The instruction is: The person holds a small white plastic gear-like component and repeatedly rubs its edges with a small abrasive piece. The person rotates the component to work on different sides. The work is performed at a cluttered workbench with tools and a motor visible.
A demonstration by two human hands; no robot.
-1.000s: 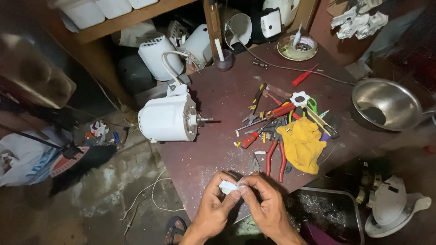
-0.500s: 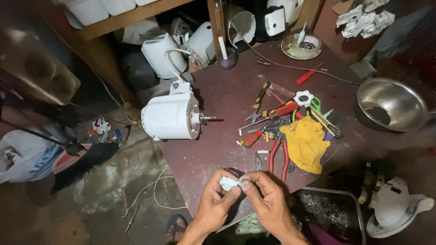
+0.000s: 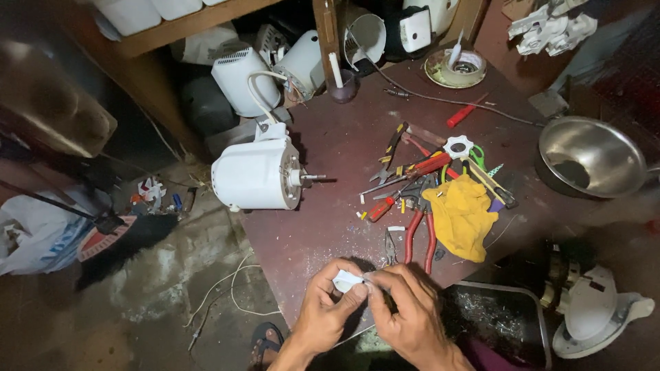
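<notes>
Small white part pinched over the worktop's near edge.
Left hand (image 3: 328, 309) and right hand (image 3: 405, 312) both grip the small white part (image 3: 344, 279) above the worktop (image 3: 323, 227) rim; a slip likely drops it to the littered floor (image 3: 172, 302), hard to recover. Pliers (image 3: 419, 237) lie just beyond.

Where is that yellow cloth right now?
In the head view, the yellow cloth lies on the dark table, right of centre, beside the red-handled pliers and beyond the right hand.
</notes>
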